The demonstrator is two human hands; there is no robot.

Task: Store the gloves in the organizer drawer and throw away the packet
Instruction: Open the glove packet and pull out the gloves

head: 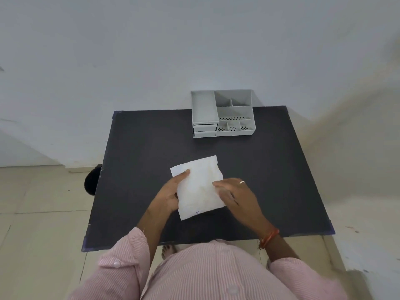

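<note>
A flat white packet [198,187] is held just above the middle of the black table [140,148]. My left hand [173,191] grips its left edge, thumb on top. My right hand [233,193], with a ring on one finger, lies blurred on the packet's right edge with its fingers on it. The gloves themselves are hidden; only pale shapes show through the wrapper. At the far edge of the table stands the grey organizer [223,113], with open compartments on top and two small drawers [204,130] shut at its front left.
A dark round bin [92,180] stands on the floor against the table's left side. A white wall rises close behind the table. Pale floor tiles surround it. My foot shows under the near edge.
</note>
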